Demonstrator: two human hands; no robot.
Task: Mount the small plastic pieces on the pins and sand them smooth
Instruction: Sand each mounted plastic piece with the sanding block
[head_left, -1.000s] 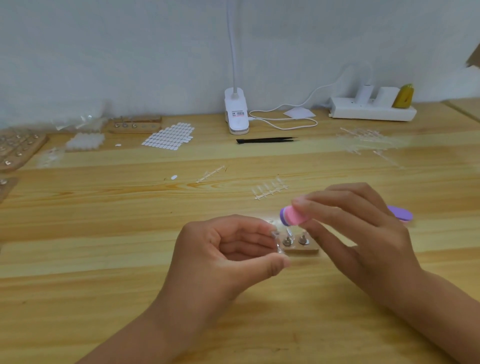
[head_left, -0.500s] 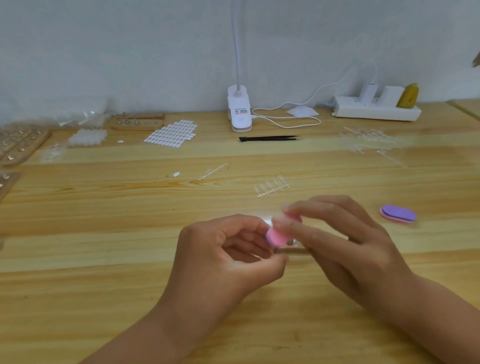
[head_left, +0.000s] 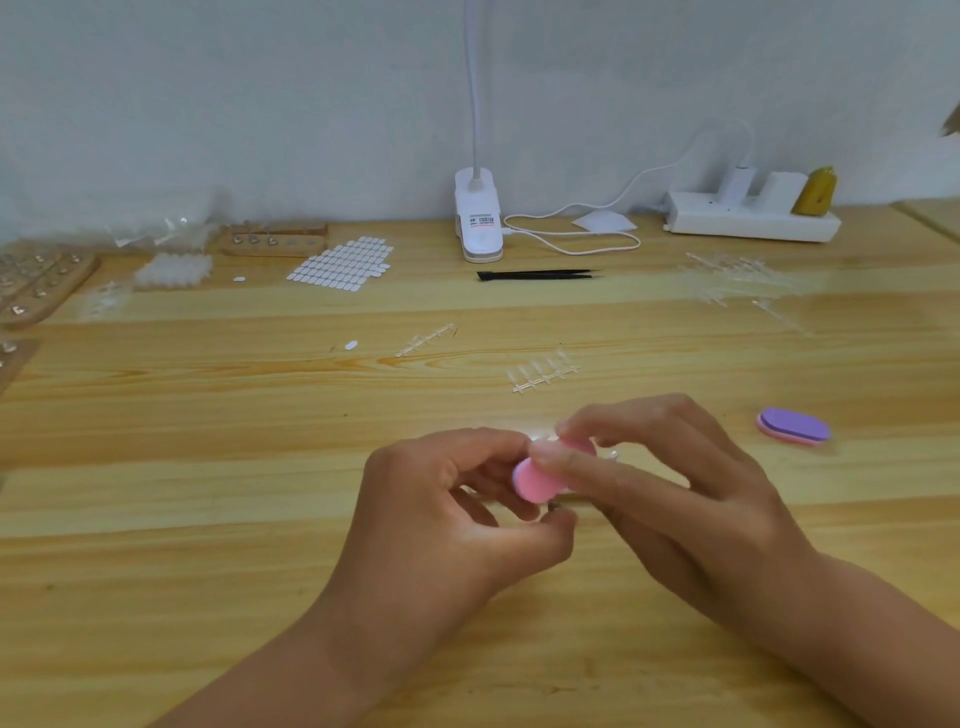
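My right hand (head_left: 670, 499) pinches a small pink sanding block (head_left: 537, 480) between thumb and fingers, tilted down to the left. My left hand (head_left: 447, 514) has thumb and fingers curled round a small pin with a clear plastic piece, of which only a dark tip (head_left: 555, 505) shows under the block. The block lies against that piece. The little wooden pin holder is almost wholly hidden behind my hands; one metal pin (head_left: 613, 456) peeks out.
A second purple-and-pink sanding block (head_left: 794, 426) lies to the right. Clear plastic sprues (head_left: 544, 372) (head_left: 426, 340) lie beyond my hands, with black tweezers (head_left: 537, 275), a sheet of white stickers (head_left: 343, 265), a lamp clamp (head_left: 478, 221), a power strip (head_left: 748, 221) and wooden pin boards (head_left: 275, 240) at the back.
My right hand brought the pink block down and left from above the pin holder onto the piece in my left hand. The purple block at right came into full view.
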